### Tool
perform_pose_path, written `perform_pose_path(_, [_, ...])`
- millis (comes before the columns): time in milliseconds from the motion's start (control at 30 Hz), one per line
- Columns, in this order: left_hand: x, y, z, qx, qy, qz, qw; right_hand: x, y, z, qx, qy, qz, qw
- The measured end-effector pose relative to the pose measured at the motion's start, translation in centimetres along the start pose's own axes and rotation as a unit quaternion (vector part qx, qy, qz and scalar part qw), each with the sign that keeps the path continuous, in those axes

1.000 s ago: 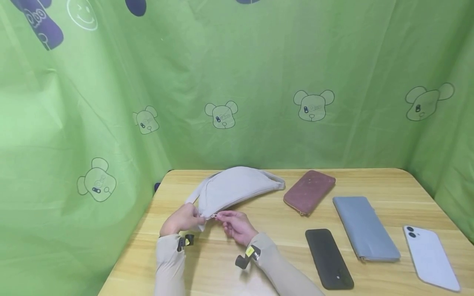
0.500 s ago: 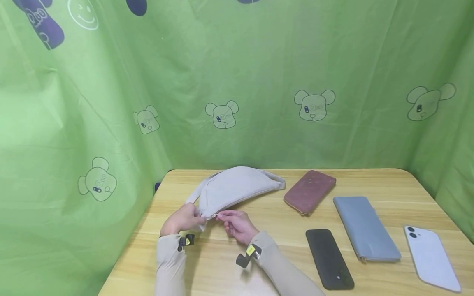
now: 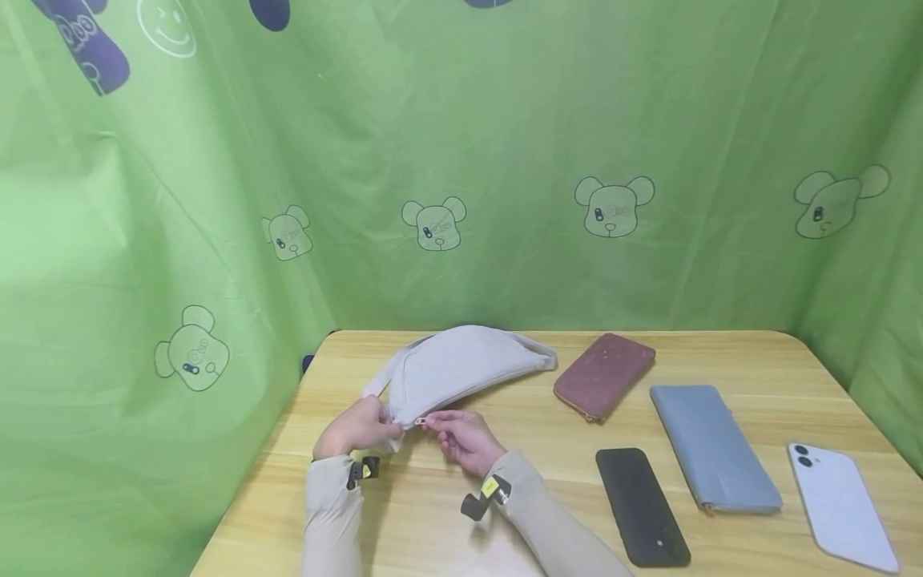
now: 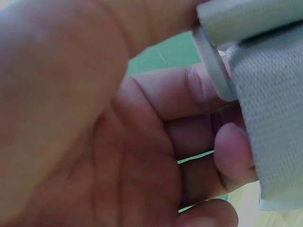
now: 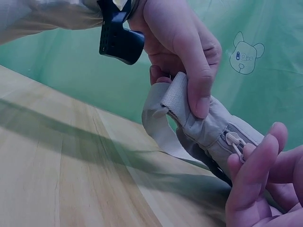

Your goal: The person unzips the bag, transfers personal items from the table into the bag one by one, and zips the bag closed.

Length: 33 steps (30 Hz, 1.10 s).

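Observation:
A pale grey waist bag (image 3: 461, 365) lies at the back left of the wooden table, its curved zip side facing me. My left hand (image 3: 356, 429) grips the bag's left end, where the strap joins. Close up in the left wrist view, folded webbing (image 4: 277, 113) and a pale plastic strap ring (image 4: 211, 66) sit by the fingers. Thumb and forefinger of my right hand (image 3: 465, 441) pinch the zipper pull (image 5: 235, 142) at that same end. The right wrist view shows the left thumb pressed on the fabric just beside the zip's end.
Right of the bag lies a dark red zip wallet (image 3: 604, 375). A blue-grey long wallet (image 3: 714, 449), a black phone (image 3: 642, 505) and a white phone (image 3: 842, 505) lie nearer, at the right. Green printed curtain (image 3: 519, 256) hangs behind and along both sides of the table (image 3: 425, 521).

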State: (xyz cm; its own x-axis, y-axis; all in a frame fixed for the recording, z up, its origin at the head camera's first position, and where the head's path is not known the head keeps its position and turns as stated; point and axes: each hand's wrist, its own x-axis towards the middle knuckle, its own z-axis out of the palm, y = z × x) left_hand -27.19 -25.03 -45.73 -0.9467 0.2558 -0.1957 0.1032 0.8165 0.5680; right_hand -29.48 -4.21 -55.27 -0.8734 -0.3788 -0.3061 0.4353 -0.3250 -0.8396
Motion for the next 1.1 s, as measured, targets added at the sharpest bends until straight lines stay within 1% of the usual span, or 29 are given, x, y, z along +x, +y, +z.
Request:
perform_pose_path(100, [-0.1, -0.2, -0.1, 0.003, 0.006, 0.009, 0.9999, 0.0, -0.1, -0.2, 0.012, 0.008, -0.004, 1.0])
perform_pose_path(267, [-0.4, -0.7, -0.3, -0.005, 0.01, 0.007, 0.9999, 0.0, -0.4, -0.5, 0.022, 0.011, -0.008, 1.0])
perform_pose_path(500, [-0.5, -0.4, -0.6, -0.02, 0.009, 0.012, 0.9997, 0.0, -0.7, -0.7, 0.017, 0.014, -0.01, 1.0])
perform_pose_path(800, [-0.5, -0.6, -0.4, -0.022, 0.006, 0.0, 0.9997, 0.2, -0.8, -1.3, 0.022, 0.034, -0.013, 0.999])
perform_pose_path(1000, [-0.8, -0.4, -0.6, -0.025, 0.009, 0.002, 0.9996, 0.5, -1.1, -1.9, 0.025, 0.057, -0.021, 0.998])
perform_pose_path(1100, [-0.8, -0.4, -0.6, -0.024, 0.01, -0.002, 0.9997, 0.5, -1.4, -2.2, 0.023, 0.059, -0.02, 0.998])
